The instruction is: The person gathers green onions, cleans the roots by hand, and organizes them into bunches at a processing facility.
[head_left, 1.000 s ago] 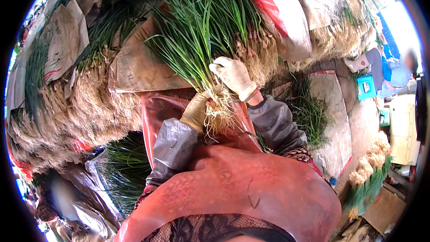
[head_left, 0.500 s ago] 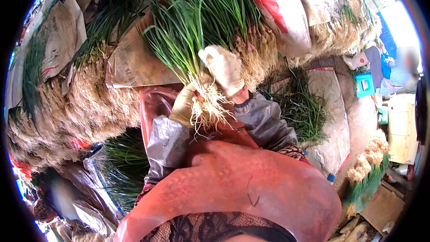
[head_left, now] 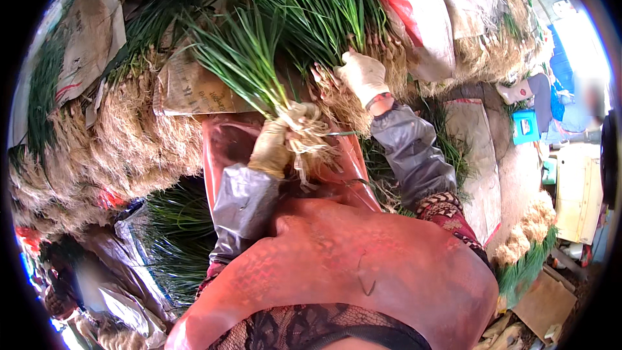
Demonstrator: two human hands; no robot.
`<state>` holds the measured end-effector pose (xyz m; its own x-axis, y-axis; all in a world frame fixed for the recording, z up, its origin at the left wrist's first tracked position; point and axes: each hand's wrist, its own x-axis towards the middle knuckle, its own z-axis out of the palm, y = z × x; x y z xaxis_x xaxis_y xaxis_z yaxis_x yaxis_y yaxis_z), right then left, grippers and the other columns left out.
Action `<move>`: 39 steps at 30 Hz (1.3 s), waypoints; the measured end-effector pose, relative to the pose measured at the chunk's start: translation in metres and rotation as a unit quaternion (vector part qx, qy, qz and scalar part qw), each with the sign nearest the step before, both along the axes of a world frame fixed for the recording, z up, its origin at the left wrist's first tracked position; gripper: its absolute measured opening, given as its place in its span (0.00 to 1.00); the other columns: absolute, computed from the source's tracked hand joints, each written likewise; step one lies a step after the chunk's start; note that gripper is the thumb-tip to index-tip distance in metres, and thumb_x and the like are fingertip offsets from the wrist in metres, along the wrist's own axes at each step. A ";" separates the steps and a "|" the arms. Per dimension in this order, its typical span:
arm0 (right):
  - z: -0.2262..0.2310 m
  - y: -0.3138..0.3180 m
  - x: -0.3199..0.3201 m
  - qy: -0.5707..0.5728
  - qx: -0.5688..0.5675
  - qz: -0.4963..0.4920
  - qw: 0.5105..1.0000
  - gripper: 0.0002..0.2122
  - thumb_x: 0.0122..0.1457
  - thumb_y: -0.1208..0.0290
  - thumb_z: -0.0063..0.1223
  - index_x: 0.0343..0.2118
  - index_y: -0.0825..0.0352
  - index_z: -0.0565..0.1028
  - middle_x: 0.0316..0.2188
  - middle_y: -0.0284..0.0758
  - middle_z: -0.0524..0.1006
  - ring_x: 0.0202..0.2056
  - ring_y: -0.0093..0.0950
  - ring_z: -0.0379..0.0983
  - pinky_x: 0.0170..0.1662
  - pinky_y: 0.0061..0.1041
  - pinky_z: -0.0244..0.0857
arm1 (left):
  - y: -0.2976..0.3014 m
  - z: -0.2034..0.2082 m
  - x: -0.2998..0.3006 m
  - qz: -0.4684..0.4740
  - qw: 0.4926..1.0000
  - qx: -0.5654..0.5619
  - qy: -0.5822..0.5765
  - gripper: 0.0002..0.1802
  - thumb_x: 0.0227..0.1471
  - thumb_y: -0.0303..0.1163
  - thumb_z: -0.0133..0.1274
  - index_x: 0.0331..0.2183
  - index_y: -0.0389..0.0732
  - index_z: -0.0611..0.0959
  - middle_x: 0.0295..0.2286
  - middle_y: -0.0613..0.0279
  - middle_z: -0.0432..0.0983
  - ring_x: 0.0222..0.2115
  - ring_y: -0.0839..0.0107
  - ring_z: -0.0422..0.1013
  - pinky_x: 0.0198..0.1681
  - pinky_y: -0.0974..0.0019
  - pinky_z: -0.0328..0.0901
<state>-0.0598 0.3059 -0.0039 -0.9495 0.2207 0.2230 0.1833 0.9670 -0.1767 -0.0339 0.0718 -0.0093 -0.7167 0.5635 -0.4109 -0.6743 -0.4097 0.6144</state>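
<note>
My gloved left hand (head_left: 269,146) is closed around the root end of a bunch of green onions (head_left: 251,68). The long leaves point up and away, and pale stringy roots (head_left: 310,142) hang beside the glove. To the right, my gloved right hand (head_left: 364,78) is at the stem ends of a larger green onion pile (head_left: 317,10). Its fingers are bent together on the stems, partly hidden by the glove's back. Roots from this pile (head_left: 346,105) hang just under that hand. Both forearms wear grey sleeve covers.
More rooted green onions (head_left: 129,136) lie stacked at the left, partly under brown sacks (head_left: 87,48). A white and red sack (head_left: 421,26) covers the pile at the right. Loose greens (head_left: 178,240) lie at lower left. Farther right are a blue container (head_left: 525,126) and another person.
My right hand has left the held bunch and moved right to the pile. My left hand keeps the bunch, now leaning more to the left.
</note>
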 end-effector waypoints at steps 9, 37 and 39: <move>0.013 -0.056 0.043 0.074 -0.187 0.102 0.974 0.11 0.57 0.59 0.53 0.34 0.62 0.78 0.29 0.38 0.79 0.30 0.34 0.76 0.33 0.31 0.68 | 0.032 -0.045 0.012 -0.021 0.991 0.118 -0.057 0.08 0.49 0.25 0.54 0.34 0.34 0.80 0.27 0.64 0.78 0.20 0.80 0.71 0.21 0.79 0.67; 0.017 -0.092 0.009 0.037 0.067 0.307 0.949 0.05 0.54 0.67 0.50 0.25 0.60 0.71 0.18 0.31 0.72 0.21 0.30 0.74 0.22 0.30 0.68 | -0.043 -0.032 0.013 -0.121 0.967 0.206 -0.086 0.18 0.51 0.33 0.56 0.42 0.35 0.75 0.28 0.58 0.75 0.26 0.70 0.72 0.31 0.66 0.70; 0.007 -0.082 -0.002 0.047 0.111 0.168 0.978 0.06 0.52 0.70 0.49 0.20 0.60 0.74 0.17 0.34 0.75 0.20 0.34 0.76 0.21 0.31 0.67 | -0.037 -0.028 0.013 -0.152 0.961 0.215 -0.083 0.15 0.50 0.32 0.57 0.39 0.35 0.77 0.27 0.60 0.75 0.25 0.71 0.72 0.29 0.68 0.69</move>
